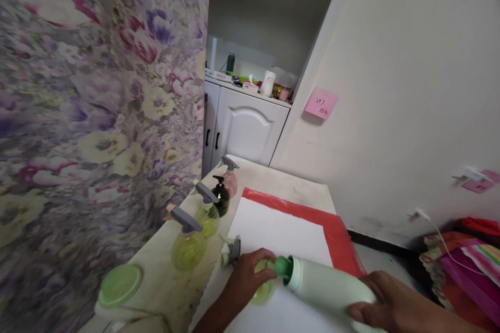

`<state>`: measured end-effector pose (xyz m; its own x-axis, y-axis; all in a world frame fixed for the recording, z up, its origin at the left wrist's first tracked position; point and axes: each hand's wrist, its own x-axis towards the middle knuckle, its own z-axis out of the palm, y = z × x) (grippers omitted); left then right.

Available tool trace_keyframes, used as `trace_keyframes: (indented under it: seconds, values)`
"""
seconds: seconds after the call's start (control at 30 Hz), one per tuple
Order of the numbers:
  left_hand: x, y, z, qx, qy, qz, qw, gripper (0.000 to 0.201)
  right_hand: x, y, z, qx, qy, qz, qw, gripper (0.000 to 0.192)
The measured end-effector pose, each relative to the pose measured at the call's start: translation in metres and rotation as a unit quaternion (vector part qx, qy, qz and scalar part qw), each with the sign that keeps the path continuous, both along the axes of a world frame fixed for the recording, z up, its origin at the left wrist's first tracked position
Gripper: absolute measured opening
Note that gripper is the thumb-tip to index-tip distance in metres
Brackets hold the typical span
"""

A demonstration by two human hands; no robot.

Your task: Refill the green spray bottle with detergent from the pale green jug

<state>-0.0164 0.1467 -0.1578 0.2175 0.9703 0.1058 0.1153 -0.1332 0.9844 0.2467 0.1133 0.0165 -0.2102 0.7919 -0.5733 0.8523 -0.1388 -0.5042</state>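
Observation:
My left hand (252, 273) is closed round the upper part of a small clear spray bottle (261, 294) with yellow-green colour, which has no head on it. Tipped on its side, a pale green flask (328, 286) is gripped by my right hand (385, 299). A darker green piece (284, 269) shows at the flask's mouth, close by the left fingertips and the small bottle's top. Whether liquid is flowing cannot be seen. Just left of my left hand, a grey and pale green spray head (232, 253) lies on the white sheet (281, 223).
Along the table's left side stand two yellow-green spray bottles (188, 250), a dark pump bottle (221, 197) and a pink spray bottle (229, 179). Nearer is a green-lidded container (120, 285). Red sheeting (339, 239) underlies the white sheet. A floral curtain (101, 114) hangs left.

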Motion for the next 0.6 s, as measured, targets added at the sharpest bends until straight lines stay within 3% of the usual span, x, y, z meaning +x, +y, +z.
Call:
trace_keyframes:
  seconds: [0.4,0.6]
  values:
    - [-0.001,0.001,0.001,0.0,0.005,0.001,1.0,0.02,-0.008,-0.003,0.014,0.001,0.006,0.008,1.0,0.012]
    - [-0.002,0.002,-0.002,0.0,0.001,-0.004,1.0,0.02,-0.001,0.001,0.0,0.009,0.025,-0.001,1.0,0.013]
